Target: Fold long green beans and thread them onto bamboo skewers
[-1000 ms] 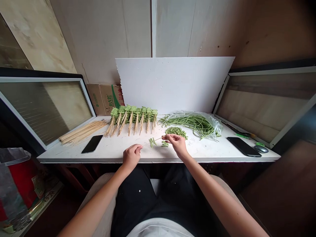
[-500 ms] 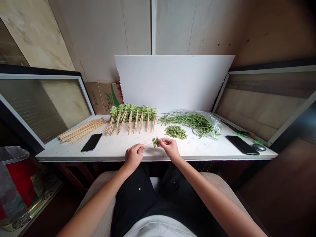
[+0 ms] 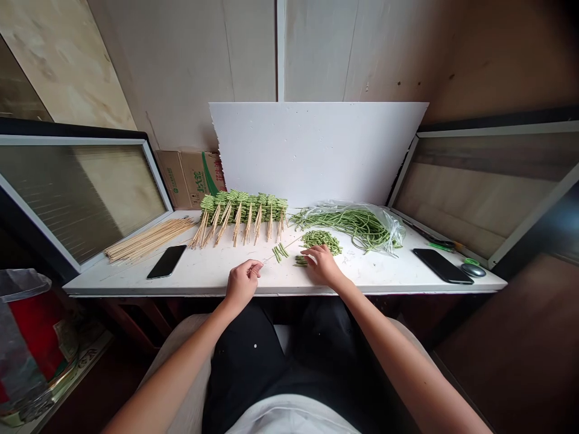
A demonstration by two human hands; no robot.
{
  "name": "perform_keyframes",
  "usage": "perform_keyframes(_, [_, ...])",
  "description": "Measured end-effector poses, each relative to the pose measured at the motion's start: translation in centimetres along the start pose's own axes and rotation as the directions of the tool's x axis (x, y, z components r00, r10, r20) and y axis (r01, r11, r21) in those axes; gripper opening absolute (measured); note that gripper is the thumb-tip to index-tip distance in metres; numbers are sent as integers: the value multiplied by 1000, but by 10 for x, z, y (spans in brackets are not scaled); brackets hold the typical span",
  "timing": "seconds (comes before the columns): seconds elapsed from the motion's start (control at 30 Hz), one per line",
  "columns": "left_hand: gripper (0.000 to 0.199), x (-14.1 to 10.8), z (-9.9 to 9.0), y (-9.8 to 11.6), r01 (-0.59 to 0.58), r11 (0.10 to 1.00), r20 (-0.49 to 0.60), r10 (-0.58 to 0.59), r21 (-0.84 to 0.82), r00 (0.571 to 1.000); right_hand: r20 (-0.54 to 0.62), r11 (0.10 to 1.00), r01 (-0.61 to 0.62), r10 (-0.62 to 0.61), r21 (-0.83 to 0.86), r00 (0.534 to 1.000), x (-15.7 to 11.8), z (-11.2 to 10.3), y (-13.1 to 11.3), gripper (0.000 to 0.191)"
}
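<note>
My left hand is closed on a thin bamboo skewer, which slants up to the right over the table. Several short green bean pieces are threaded crosswise along it. Just in front of the pile of cut bean pieces, my right hand reaches down with its thumb and fingers apart. A few loose bean pieces show beside its fingertips; whether the fingers touch them I cannot tell.
Bundles of filled skewers are stacked at the back, left of long uncut beans in clear plastic. Bare skewers and a phone lie left. Another phone and a grey mouse-like object lie right.
My right hand has left the threaded bean pieces and moved right toward the cut pile, its fingers opening. My left hand still holds the skewer, now tilted more upward.
</note>
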State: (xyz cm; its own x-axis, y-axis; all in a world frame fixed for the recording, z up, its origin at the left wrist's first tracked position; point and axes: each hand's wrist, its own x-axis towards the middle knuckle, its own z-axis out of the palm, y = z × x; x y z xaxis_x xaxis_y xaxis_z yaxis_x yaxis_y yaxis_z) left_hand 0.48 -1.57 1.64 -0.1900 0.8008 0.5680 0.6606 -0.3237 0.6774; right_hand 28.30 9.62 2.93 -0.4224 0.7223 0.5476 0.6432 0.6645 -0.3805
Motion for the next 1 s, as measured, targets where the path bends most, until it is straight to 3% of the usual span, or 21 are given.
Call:
perform_keyframes(0.1, [25,0,0,-1,2,1000,6,-2,-9,1000,21,989,23,-20,-143,1000,-5,6,5,34])
perform_keyframes(0.2, [25,0,1,0,-3,1000,20,4,-16,1000,44,986,26,-19,-168,999,-4,9,8,42])
perform_keyframes(0.4, [26,-3,3,2,-4,1000,43,5,-24,999,-12,989,-1,-1,-147,1000,4,12,7,26])
perform_keyframes(0.6, [25,-4,4,1,-7,1000,54,8,-21,999,-29,987,-49,45,-153,999,3,16,3,29])
perform_keyframes(0.73, [26,-4,3,-1,-10,1000,48,10,-14,999,-125,989,-100,114,107,986,7,14,2,44])
perform_keyframes(0.83, [26,-2,2,-1,-9,1000,39,9,-12,999,-150,914,-166,235,370,960,13,8,5,40])
perform_keyframes(0.9, [26,-1,1,-1,-9,1000,39,9,-11,999,-105,797,-223,336,561,936,17,5,5,41])
perform_keyframes(1.0, [26,-1,1,-2,-7,1000,43,8,-16,999,3,541,-264,435,798,901,21,2,3,49])
